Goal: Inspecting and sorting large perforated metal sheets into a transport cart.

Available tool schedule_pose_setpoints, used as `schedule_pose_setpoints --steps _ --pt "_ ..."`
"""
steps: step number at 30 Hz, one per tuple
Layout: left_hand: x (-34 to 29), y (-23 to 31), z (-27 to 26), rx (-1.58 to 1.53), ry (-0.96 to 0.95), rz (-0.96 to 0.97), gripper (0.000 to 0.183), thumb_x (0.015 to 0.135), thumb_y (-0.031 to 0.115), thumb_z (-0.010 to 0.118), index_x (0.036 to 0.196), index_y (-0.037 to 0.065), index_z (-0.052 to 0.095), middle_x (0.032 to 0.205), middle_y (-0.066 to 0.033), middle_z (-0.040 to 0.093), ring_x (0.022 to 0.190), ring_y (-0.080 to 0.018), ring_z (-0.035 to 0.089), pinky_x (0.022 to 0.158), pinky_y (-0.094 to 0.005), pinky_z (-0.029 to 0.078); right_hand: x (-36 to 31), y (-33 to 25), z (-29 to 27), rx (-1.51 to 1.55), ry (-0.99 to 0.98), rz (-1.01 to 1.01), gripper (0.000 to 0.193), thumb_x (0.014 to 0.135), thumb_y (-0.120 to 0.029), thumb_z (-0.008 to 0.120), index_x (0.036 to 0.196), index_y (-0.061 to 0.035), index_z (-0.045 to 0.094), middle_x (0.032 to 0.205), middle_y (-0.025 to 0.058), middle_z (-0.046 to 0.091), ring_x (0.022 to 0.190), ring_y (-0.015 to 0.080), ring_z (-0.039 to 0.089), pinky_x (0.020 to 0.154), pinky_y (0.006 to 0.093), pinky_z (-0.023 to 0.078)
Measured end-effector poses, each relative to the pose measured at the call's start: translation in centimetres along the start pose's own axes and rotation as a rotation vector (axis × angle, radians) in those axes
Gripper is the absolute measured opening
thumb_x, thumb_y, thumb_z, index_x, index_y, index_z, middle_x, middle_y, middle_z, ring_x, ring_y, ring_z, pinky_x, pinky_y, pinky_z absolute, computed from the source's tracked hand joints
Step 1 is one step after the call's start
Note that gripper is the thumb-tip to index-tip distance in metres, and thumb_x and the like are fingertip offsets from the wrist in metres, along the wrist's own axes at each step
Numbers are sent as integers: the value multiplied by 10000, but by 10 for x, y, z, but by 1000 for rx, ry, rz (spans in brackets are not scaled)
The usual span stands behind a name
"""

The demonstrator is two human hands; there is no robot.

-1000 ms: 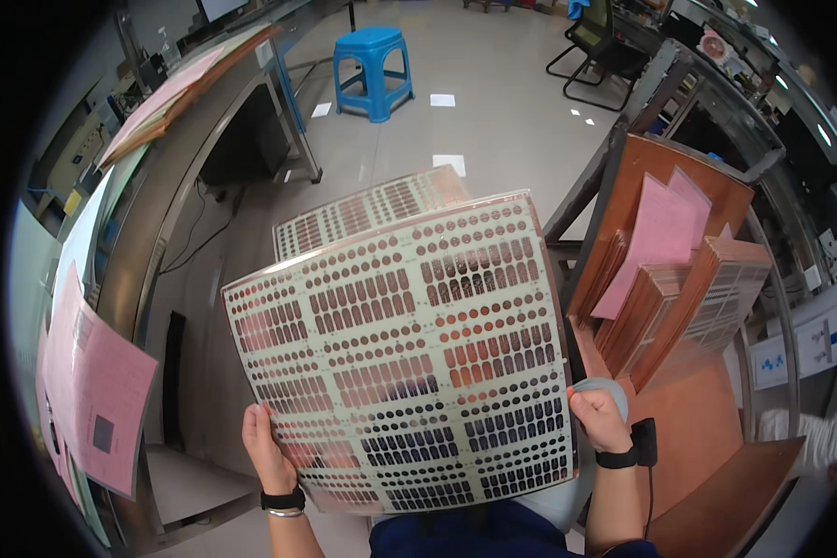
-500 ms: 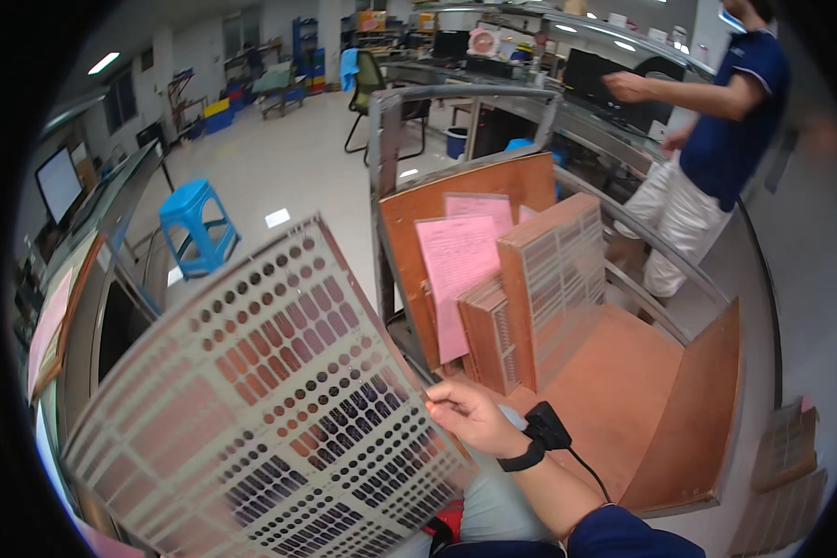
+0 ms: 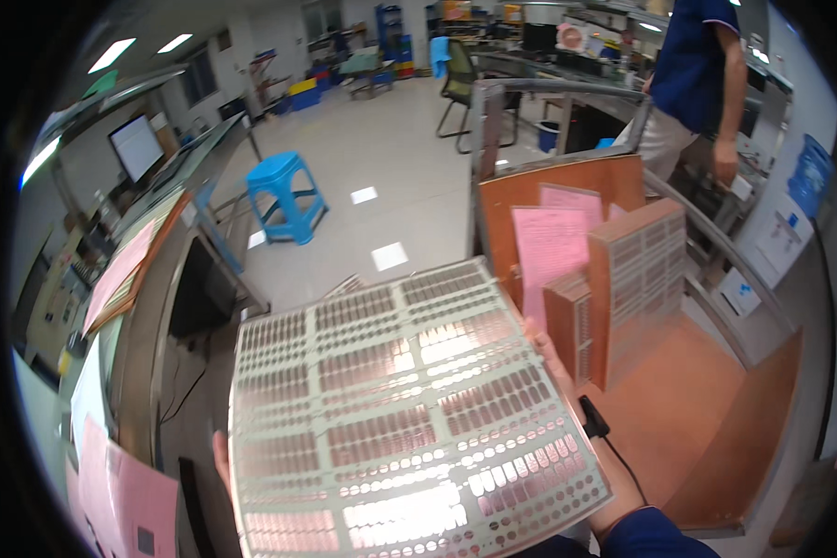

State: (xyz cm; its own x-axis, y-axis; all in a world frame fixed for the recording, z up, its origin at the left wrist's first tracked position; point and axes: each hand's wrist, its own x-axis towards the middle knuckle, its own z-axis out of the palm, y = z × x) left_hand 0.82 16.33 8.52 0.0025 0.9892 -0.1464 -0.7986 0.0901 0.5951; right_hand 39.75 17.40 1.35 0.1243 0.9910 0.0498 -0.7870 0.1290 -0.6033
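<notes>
In front of me I hold a large flat circuit-board panel (image 3: pixel 381 405), pale grey-green with rows of shiny copper-coloured round and oblong pads. My right hand (image 3: pixel 552 361) grips its right edge, fingertips showing over the rim; a black strap with a cable is around that wrist. Along the left edge only a small part of my left hand (image 3: pixel 221 458) shows, closed against the panel, the rest being hidden beneath it. The panel lies tilted, its face toward me, catching bright glare.
At the right stands a metal-framed cart with a brown board base (image 3: pixel 679 391), carrying upright panel stacks (image 3: pixel 637 279) and pink sheets (image 3: pixel 551 244). A blue stool (image 3: pixel 286 195) is ahead left. A bench with papers (image 3: pixel 126 265) runs along the left. A person (image 3: pixel 693 70) stands beyond the cart.
The panel has swung from a steep slant at the left to a flatter position before me. My left hand now shows at its left edge. My view has turned left; the person has turned and lowered an arm.
</notes>
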Motion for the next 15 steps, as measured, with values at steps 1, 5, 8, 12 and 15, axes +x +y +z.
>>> schedule_pose_setpoints --steps 1,5,8,12,15 --pt "4 -7 -6 37 -35 -47 535 905 440 428 1270 51 465 1224 -73 536 1070 -226 530 912 -391 431 -6 -10 6 -124 -64 -28 554 943 -139 458 1432 -72 206 1446 79 309 1255 186 398 1055 331 312" --pt "-16 -17 -17 181 -42 -27 532 919 441 406 1284 55 439 1261 -84 505 1109 -232 506 938 -402 416 -15 -23 10 87 -50 216 448 996 -263 312 1382 -37 301 1357 110 411 1184 195 467 983 341 389" --pt "-27 -28 -33 267 -35 -30 530 930 442 389 1294 58 419 1288 -93 482 1138 -236 488 958 -411 405 -23 -20 -9 0 -8 340 380 992 -248 340 1292 -26 411 1238 104 519 1077 184 547 909 330 451" --pt "-40 -46 -55 894 -83 220 527 944 442 367 1307 62 394 1324 -104 452 1177 -241 464 984 -423 390 -20 -2 2 -27 59 266 332 982 -216 377 1222 -2 458 1137 89 586 944 168 613 822 309 500" --pt "-41 -72 -42 470 -13 236 515 946 419 392 1312 57 395 1320 -108 462 1186 -244 461 1005 -418 370 -17 12 11 17 64 190 337 979 -203 384 1242 -1 446 1182 103 561 1017 196 583 869 338 480"
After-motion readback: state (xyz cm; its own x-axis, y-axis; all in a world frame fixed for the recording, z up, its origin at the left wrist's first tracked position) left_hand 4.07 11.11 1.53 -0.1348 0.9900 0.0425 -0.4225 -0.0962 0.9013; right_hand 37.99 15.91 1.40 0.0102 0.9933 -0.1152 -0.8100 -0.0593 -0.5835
